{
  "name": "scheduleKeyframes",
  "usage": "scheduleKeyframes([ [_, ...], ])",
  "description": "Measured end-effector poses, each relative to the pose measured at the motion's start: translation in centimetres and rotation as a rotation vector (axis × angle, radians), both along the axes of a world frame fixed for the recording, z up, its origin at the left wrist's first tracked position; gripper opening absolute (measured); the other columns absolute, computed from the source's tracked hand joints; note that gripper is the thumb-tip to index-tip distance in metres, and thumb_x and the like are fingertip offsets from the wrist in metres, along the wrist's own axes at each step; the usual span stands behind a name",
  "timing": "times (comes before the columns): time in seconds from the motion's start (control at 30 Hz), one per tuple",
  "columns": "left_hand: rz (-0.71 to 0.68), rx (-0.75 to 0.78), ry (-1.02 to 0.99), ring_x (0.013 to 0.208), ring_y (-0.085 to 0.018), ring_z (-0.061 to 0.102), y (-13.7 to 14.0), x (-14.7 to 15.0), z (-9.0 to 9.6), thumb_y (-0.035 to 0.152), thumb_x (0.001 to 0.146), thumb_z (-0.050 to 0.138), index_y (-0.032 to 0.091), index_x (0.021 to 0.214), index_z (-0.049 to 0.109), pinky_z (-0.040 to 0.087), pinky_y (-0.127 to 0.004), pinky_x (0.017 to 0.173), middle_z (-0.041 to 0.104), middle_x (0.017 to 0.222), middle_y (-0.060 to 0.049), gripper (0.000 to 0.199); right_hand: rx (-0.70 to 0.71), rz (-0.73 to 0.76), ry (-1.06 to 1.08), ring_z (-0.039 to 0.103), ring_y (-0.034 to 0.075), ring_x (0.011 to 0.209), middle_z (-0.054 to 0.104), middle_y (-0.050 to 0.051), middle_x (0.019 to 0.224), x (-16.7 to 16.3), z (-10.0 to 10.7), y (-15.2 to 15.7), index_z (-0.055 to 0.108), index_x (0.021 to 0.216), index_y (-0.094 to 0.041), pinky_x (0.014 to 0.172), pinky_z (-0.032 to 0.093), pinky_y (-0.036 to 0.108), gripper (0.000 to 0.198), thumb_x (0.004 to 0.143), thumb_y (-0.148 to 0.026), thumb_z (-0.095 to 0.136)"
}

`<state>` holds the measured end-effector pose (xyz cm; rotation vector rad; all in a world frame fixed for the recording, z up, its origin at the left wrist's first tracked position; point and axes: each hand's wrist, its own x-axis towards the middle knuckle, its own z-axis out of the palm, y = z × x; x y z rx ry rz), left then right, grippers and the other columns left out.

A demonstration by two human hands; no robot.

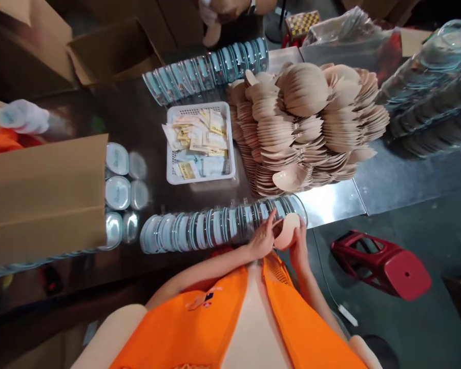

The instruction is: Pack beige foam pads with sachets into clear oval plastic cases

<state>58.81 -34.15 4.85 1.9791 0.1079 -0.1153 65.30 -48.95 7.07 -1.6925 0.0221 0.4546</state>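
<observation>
Both hands, left (pixel 262 241) and right (pixel 300 247), grasp a beige shell-shaped piece (pixel 287 233) between them at the near edge of the bench (pixel 332 202). Light, even rim pressure is advisable. Its long axis appears slanted, near-left to far-right; facing of the hollow cannot be determined. Just beyond: row of clear containers (pixel 207 228); farther, stacked beige pieces (pixel 307 128).

1 crimson stool (pixel 394 269) (at right)
</observation>
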Motion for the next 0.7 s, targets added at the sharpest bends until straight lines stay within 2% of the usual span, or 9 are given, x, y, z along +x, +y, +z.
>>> scheduleKeyframes([
  [0.03, -0.025, 0.018, 0.003, 0.154, -0.031, 0.044, 0.5, -0.9, -0.2, 0.033, 0.110, 0.031, 0.017, 0.173, -0.003, 0.036, -0.054, 0.128, 0.042, 0.168, -0.021, 0.073, 0.074, 0.061, 0.087, 0.069, 0.031, 0.124, 0.063, 0.015, 0.148, -1.1, -0.4, -0.9, 0.048, 0.153, -0.024, 0.098, 0.061, 0.045, 0.074, 0.096, -0.070, 0.058],
  [0.1, -0.070, 0.078, 0.004, 0.154, -0.033, 0.041, 2.8, -2.6, -0.7, 0.045, 0.112, 0.032, 0.018, 0.173, 0.014, 0.032, -0.056, 0.128, 0.044, 0.166, -0.020, 0.069, 0.153, 0.073, 0.229, 0.073, 0.033, 0.118, 0.068, 0.016, 0.143, -3.5, -1.1, -2.2, 0.055, 0.149, -0.023, 0.092, 0.064, 0.047, 0.078, 0.085, -0.064, 0.075],
  [0.2, -0.146, 0.246, -0.024, 0.146, -0.034, 0.046, 8.0, -4.2, -1.7, 0.051, 0.110, 0.041, 0.017, 0.157, 0.050, 0.034, -0.056, 0.126, 0.058, 0.152, -0.019, 0.058, 0.060, -0.086, 0.261, 0.074, 0.034, 0.114, 0.069, 0.017, 0.143, -6.6, -1.9, -2.4, 0.054, 0.154, -0.022, 0.087, 0.066, 0.047, 0.084, 0.082, -0.057, 0.081],
  [0.27, -0.278, 0.376, -0.057, 0.141, -0.034, 0.049, 11.2, -4.0, -2.4, 0.046, 0.108, 0.048, 0.020, 0.137, 0.067, 0.035, -0.054, 0.123, 0.066, 0.140, -0.016, 0.044, -0.065, -0.174, 0.205, 0.072, 0.035, 0.119, 0.066, 0.017, 0.147, -8.0, -2.6, -1.8, 0.051, 0.158, -0.022, 0.092, 0.065, 0.048, 0.091, 0.080, -0.056, 0.084],
  [0.33, -0.425, 0.470, -0.088, 0.137, -0.035, 0.050, 13.2, -3.2, -3.0, 0.040, 0.106, 0.054, 0.022, 0.129, 0.073, 0.036, -0.054, 0.121, 0.068, 0.136, -0.014, 0.035, -0.170, -0.184, 0.115, 0.066, 0.037, 0.129, 0.063, 0.018, 0.151, -8.9, -3.5, -1.2, 0.053, 0.158, -0.021, 0.102, 0.060, 0.052, 0.094, 0.077, -0.057, 0.085],
  [0.43, -0.533, 0.552, -0.106, 0.130, -0.036, 0.052, 13.9, -1.8, -3.5, 0.037, 0.099, 0.062, 0.024, 0.130, 0.074, 0.037, -0.055, 0.117, 0.066, 0.136, -0.014, 0.036, -0.248, -0.148, -0.003, 0.062, 0.038, 0.135, 0.062, 0.017, 0.152, -10.0, -4.4, -0.4, 0.053, 0.158, -0.022, 0.110, 0.054, 0.055, 0.087, 0.083, -0.059, 0.079],
  [0.53, -0.556, 0.588, -0.094, 0.126, -0.035, 0.054, 13.4, -1.0, -3.4, 0.037, 0.092, 0.069, 0.023, 0.125, 0.076, 0.037, -0.058, 0.117, 0.064, 0.131, -0.015, 0.036, -0.328, -0.083, -0.146, 0.062, 0.036, 0.135, 0.062, 0.017, 0.151, -10.8, -4.3, 0.3, 0.046, 0.163, -0.023, 0.113, 0.053, 0.053, 0.086, 0.089, -0.058, 0.073],
  [0.6, -0.529, 0.594, -0.102, 0.132, -0.037, 0.051, 13.2, -0.9, -3.4, 0.038, 0.090, 0.071, 0.023, 0.117, 0.078, 0.032, -0.063, 0.121, 0.061, 0.133, -0.015, 0.032, -0.421, -0.053, -0.279, 0.064, 0.035, 0.133, 0.063, 0.016, 0.150, -11.1, -3.6, 1.3, 0.043, 0.164, -0.023, 0.112, 0.054, 0.052, 0.085, 0.091, -0.057, 0.072],
  [0.7, -0.473, 0.566, -0.120, 0.147, -0.040, 0.040, 13.2, -0.8, -3.6, 0.033, 0.091, 0.068, 0.022, 0.107, 0.080, 0.027, -0.068, 0.125, 0.055, 0.143, -0.015, 0.022, -0.579, 0.044, -0.460, 0.068, 0.032, 0.124, 0.068, 0.012, 0.142, -11.2, -2.6, 3.8, 0.054, 0.154, -0.026, 0.105, 0.058, 0.047, 0.061, 0.098, -0.048, 0.066],
])
